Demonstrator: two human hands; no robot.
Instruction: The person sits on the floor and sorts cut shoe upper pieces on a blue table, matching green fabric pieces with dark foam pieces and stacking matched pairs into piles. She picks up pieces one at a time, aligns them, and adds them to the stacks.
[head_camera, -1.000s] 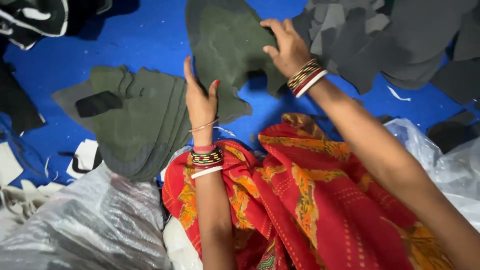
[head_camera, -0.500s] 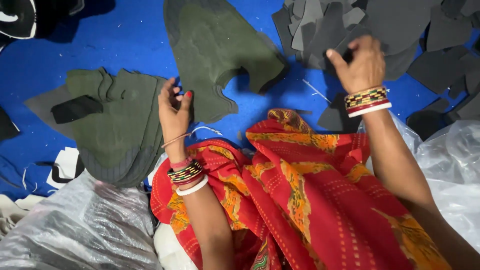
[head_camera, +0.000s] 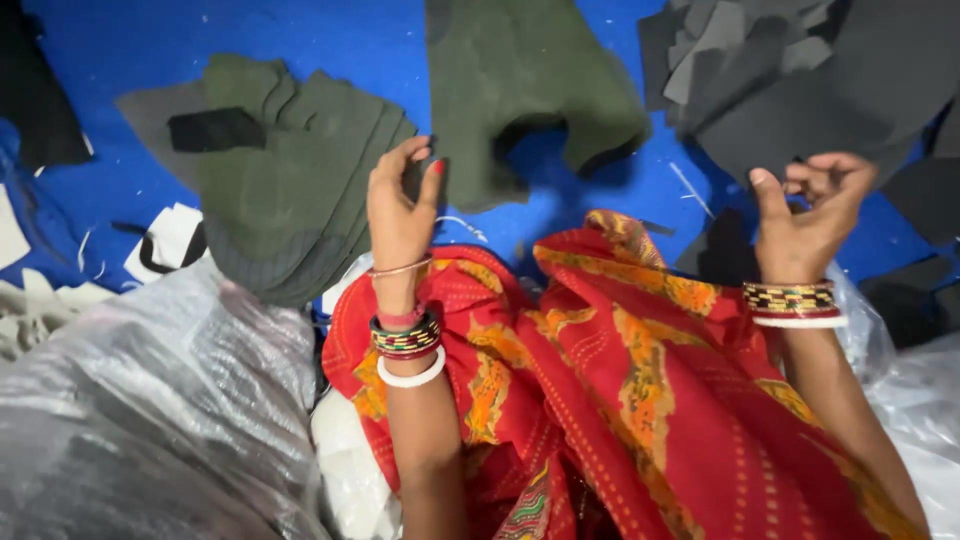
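The olive-green cut fabric piece (head_camera: 520, 90) lies flat on the blue work surface (head_camera: 350, 40), just above our lap. Our left hand (head_camera: 400, 205) pinches its lower left edge between thumb and fingers, a light grasp on the cloth. To its left sits the stack of matching olive pieces (head_camera: 285, 190), a small black scrap (head_camera: 215, 128) on top. Our right hand (head_camera: 805, 215) hovers loosely curled and holds nothing, below the pile of dark grey cut pieces (head_camera: 800, 80). To handle the piece well, we judge we should keep the pinch near the edge and lift it flat, so it lands squarely.
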